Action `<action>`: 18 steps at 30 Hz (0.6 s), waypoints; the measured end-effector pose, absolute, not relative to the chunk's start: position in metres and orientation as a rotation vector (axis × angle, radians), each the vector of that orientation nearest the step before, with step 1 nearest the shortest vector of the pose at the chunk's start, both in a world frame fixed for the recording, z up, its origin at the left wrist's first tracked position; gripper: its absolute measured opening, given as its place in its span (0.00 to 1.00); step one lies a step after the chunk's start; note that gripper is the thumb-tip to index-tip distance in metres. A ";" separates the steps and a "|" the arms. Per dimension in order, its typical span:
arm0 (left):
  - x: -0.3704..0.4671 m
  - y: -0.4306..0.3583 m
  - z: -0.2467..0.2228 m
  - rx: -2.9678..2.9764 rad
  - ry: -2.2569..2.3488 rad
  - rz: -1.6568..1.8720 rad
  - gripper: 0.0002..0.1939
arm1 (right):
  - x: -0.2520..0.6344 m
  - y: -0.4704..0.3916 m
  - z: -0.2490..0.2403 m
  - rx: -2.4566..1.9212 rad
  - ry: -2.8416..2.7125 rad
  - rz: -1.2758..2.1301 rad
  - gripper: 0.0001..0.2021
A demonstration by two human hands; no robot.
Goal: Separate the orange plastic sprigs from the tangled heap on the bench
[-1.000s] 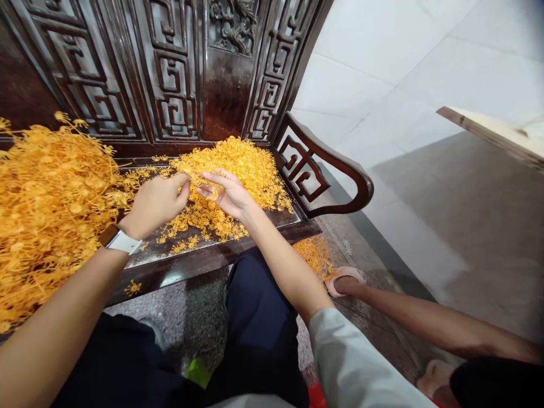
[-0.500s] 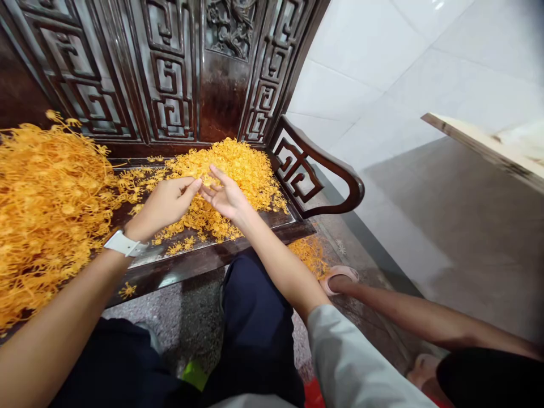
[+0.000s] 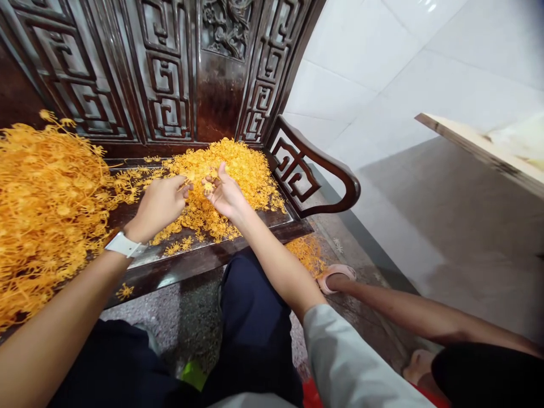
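Observation:
My left hand (image 3: 162, 205), with a white watch on its wrist, is closed in a pinch over the bench seat; an orange bit shows at its fingertips. Just right of it, my right hand (image 3: 226, 194) is turned palm up, thumb raised, with small orange flower-like pieces (image 3: 208, 186) at its curled fingers. Behind and below both hands spreads a heap of loose orange pieces (image 3: 250, 173). A larger, stringy orange pile (image 3: 46, 209) fills the left of the seat.
The dark carved bench has an openwork back (image 3: 221, 102) and a curved armrest (image 3: 352, 190) on the right. More orange bits (image 3: 306, 254) lie on the floor by another person's foot (image 3: 335, 279). A wooden board edge (image 3: 471, 141) juts in at right.
My hands have moved slightly apart, the left one drawing back to the left. Orange pieces now show at my right fingers. The view has shifted a little.

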State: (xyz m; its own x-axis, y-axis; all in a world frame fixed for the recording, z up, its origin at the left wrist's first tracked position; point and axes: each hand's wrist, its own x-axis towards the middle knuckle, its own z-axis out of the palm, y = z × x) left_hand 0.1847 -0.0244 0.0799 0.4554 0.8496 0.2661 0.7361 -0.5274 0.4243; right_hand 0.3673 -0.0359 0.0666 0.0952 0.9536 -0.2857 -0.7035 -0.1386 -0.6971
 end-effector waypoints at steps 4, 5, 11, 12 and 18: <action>0.189 -0.031 0.080 2.445 1.212 0.561 0.17 | 0.367 -0.035 0.065 -0.936 -0.298 1.494 0.22; 0.190 -0.033 0.079 2.477 1.192 0.539 0.19 | 0.368 -0.036 0.065 -0.926 -0.290 1.515 0.22; 0.193 -0.040 0.078 2.733 1.386 0.409 0.22 | 0.369 -0.045 0.076 -0.897 -0.325 1.550 0.15; 0.193 -0.040 0.077 2.762 1.408 0.391 0.22 | 0.368 -0.046 0.078 -0.893 -0.336 1.533 0.12; 0.184 -0.036 0.078 2.794 1.356 0.455 0.35 | 0.364 -0.049 0.079 -0.870 -0.381 1.513 0.13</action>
